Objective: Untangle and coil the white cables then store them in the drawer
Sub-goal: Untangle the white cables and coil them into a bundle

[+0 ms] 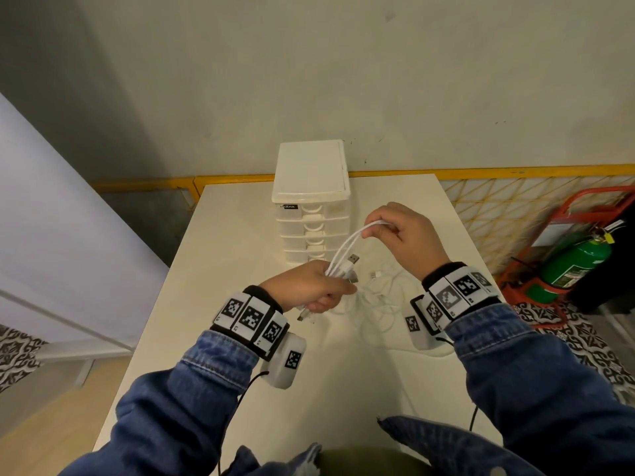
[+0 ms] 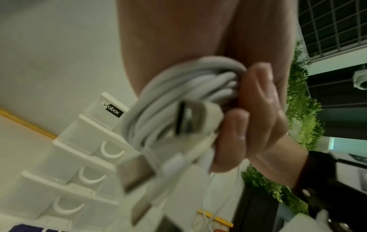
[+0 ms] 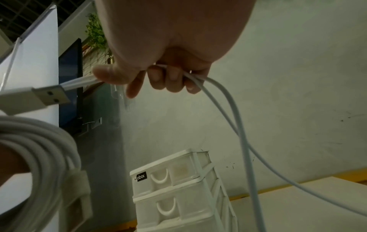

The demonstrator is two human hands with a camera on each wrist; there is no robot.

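My left hand (image 1: 311,292) grips a bundle of white cable loops (image 1: 338,267) above the table, USB plugs (image 1: 353,259) sticking out of the fist. In the left wrist view the coil (image 2: 168,100) and its plugs fill the frame beside the fingers (image 2: 258,100). My right hand (image 1: 395,231) is raised to the right and pinches the far end of the loops (image 1: 369,226); its fingers (image 3: 170,78) curl round the strands (image 3: 224,97). More tangled white cable (image 1: 381,300) lies loose on the table under the hands. The white drawer unit (image 1: 311,201) stands behind, all drawers closed.
The white table (image 1: 240,255) ends at a yellow rail (image 1: 481,173) by the wall. Right of the table stand a green fire extinguisher (image 1: 577,262) in a red frame (image 1: 591,197) and a mesh panel. A grey partition (image 1: 51,218) runs along the left.
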